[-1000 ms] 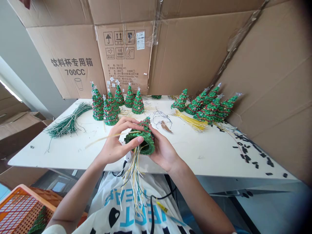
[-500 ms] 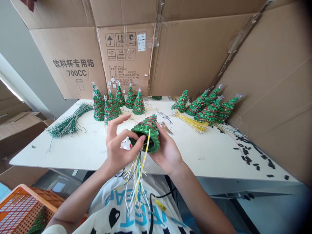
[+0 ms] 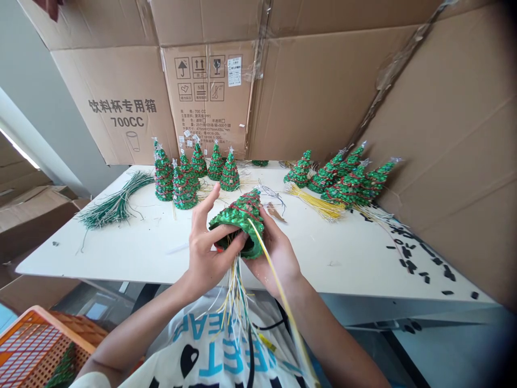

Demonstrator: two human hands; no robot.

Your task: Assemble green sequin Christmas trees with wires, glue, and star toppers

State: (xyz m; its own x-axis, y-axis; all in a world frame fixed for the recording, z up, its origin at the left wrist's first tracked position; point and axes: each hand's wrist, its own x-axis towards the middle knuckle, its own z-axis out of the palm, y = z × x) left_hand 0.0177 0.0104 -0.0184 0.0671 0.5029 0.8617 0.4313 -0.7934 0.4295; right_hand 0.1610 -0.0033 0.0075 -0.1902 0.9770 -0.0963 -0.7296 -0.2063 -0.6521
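A small green Christmas tree (image 3: 245, 209) with red garland lies tilted above the table, its hollow base facing me. My right hand (image 3: 278, 258) wraps round its right side. Into the base opening reach the thumb and a finger of my left hand (image 3: 208, 248), closed on something I cannot make out; its index finger points up outside. A bundle of thin white, yellow, green and blue wires (image 3: 236, 291) hangs from the opening over my shirt. One thicker yellow wire (image 3: 278, 277) runs from the base rim down across my right forearm.
Several finished-looking trees (image 3: 186, 186) stand at back left, others lean at back right (image 3: 347, 175). Green wires (image 3: 117, 199) lie left, yellow wires (image 3: 319, 202) right. Black bits (image 3: 410, 264) scatter by the right edge. Cardboard (image 3: 323, 86) walls the back; an orange basket (image 3: 40, 345) sits lower left.
My left hand has shifted right and its fingers sit deeper in the tree's base. The thicker yellow wire has swung from hanging downward to lying across toward my right forearm.
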